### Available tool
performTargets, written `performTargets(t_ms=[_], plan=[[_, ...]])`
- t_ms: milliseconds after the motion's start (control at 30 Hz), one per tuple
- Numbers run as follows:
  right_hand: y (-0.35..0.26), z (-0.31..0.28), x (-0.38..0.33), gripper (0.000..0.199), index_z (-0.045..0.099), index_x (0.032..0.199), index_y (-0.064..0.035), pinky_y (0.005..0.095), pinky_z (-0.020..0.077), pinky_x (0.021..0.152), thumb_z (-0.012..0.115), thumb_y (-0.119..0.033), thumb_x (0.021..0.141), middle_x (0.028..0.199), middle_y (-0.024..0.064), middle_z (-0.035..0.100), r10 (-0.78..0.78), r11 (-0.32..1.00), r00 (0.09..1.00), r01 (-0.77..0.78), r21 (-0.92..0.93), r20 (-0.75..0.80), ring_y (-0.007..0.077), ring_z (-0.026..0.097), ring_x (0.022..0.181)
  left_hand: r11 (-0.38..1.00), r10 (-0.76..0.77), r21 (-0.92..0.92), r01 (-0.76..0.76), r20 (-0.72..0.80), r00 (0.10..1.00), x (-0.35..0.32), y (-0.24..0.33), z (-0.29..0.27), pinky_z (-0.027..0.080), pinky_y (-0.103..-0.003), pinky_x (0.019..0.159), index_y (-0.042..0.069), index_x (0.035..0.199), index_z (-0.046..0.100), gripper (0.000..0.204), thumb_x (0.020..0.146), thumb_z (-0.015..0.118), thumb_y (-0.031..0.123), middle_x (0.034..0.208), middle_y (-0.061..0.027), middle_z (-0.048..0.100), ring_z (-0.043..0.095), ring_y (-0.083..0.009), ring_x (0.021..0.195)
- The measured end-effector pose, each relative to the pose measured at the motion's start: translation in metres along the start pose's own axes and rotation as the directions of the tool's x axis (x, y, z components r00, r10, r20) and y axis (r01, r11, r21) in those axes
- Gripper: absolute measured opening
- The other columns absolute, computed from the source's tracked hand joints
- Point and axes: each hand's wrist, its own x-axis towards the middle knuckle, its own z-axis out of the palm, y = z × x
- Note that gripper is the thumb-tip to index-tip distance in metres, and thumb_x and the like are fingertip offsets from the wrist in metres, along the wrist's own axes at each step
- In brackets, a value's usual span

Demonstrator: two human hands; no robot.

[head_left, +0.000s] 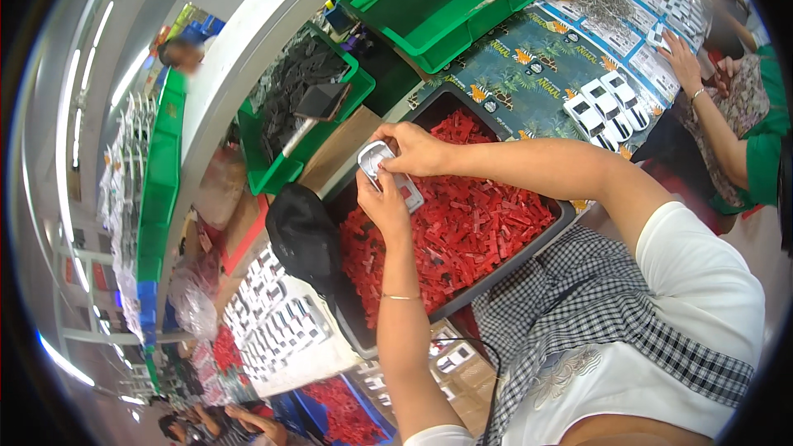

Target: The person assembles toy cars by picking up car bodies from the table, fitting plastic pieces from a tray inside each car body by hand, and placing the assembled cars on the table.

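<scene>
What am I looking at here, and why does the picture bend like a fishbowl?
No machine here: a wide fisheye camera on a person's head looks down at their bare hands, and it curves straight edges. The left hand and right hand together hold a small white and grey plastic part above a dark tray heaped with small red plastic pieces. A black cap lies beside the tray, with green bins beyond. At the upper right, another person's hand rests near white toy cars.

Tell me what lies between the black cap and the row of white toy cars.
In the head view, the dark tray of red pieces lies between the black cap and white toy cars.
</scene>
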Motion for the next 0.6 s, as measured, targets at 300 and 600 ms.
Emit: performTargets(t_ms=[300,600], plan=[[-0.016,0.007,0.005,0.042,0.055,0.116,0.0032,0.0284,0.0454,0.087,0.067,-0.02,0.083,0.103,0.0101,0.062,0.078,0.997,0.986,-0.076,-0.016,0.149,0.0158,0.058,0.096,0.838,-0.318,-0.47,0.276,-0.011,0.948,-0.001,0.001,-0.036,0.044,-0.025,0.057,-0.001,0.094,0.064,0.016,0.085,0.058,0.01,0.081,-0.002,0.062,0.054,-0.0075,0.068],[-0.034,-0.126,-0.102,0.025,0.058,0.112,0.0012,0.0247,0.0406,0.091,0.059,-0.011,0.09,0.109,0.0056,0.059,0.154,0.971,0.988,-0.147,-0.186,0.025,0.0126,0.055,0.103,0.835,-0.543,-0.517,0.188,-0.718,0.437,-0.268,0.03,-0.202,0.048,-0.027,0.076,-0.001,0.109,0.057,0.024,0.088,0.057,0.012,0.098,-0.0091,0.063,0.059,-0.0151,0.088]])
